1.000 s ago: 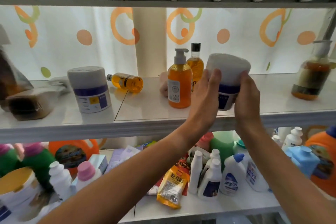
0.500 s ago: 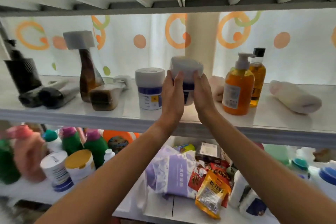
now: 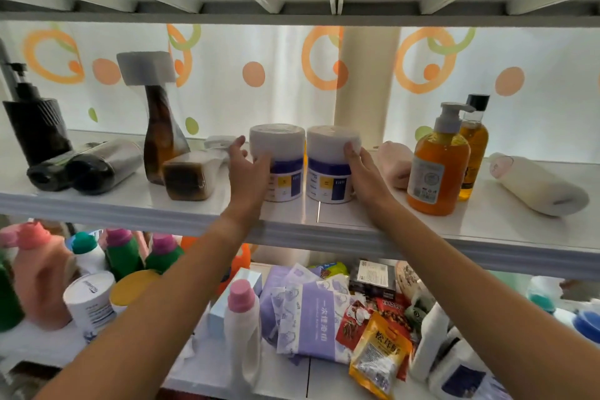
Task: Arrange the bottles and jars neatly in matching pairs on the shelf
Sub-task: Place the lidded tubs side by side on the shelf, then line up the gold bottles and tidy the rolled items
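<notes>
shelf | my left grip cups left jar | my right grip clasps right jar | jars side by side, upright

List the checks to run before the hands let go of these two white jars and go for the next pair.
1. Left white blue-banded jar upright on the white upper shelf: ok.
2. Right white blue-banded jar upright beside it, labels facing forward: ok.
3. Jars touching each other: cannot tell.
4. Left hand and right hand free: not ok, each grips its jar.
5. Upright brown square-capped bottle paired neatly with the lying brown bottle: not ok.
</notes>
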`<state>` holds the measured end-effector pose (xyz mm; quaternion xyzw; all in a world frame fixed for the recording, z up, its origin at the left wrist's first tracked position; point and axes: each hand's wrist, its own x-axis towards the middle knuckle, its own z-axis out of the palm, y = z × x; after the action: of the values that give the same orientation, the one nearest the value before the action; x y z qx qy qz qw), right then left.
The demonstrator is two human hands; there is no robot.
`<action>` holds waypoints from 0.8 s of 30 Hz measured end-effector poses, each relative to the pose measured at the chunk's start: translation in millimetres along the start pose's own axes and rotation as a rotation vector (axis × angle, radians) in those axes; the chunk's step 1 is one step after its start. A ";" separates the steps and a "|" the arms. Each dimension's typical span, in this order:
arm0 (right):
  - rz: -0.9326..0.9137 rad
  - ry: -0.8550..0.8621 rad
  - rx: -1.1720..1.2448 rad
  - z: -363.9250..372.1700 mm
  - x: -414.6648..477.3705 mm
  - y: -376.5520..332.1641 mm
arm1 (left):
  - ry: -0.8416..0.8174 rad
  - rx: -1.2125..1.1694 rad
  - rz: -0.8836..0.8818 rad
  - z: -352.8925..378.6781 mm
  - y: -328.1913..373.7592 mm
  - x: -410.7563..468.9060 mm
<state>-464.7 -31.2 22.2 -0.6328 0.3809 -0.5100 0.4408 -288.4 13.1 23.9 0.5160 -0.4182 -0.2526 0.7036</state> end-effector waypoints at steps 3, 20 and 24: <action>0.005 -0.010 0.026 5.0 2.2 1.3 | -0.264 0.092 0.011 -10.6 -11.1 8.7; -0.029 -0.021 -0.016 43.4 4.1 4.6 | -0.052 0.270 0.176 -27.7 -21.8 16.5; -0.055 -0.008 -0.094 29.5 -1.1 2.6 | 0.247 0.244 0.452 -8.6 -14.0 -14.4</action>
<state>-436.0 -26.0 16.7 -0.6650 0.3851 -0.5010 0.3981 -287.5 24.0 5.0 0.5172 -0.4610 0.0276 0.7205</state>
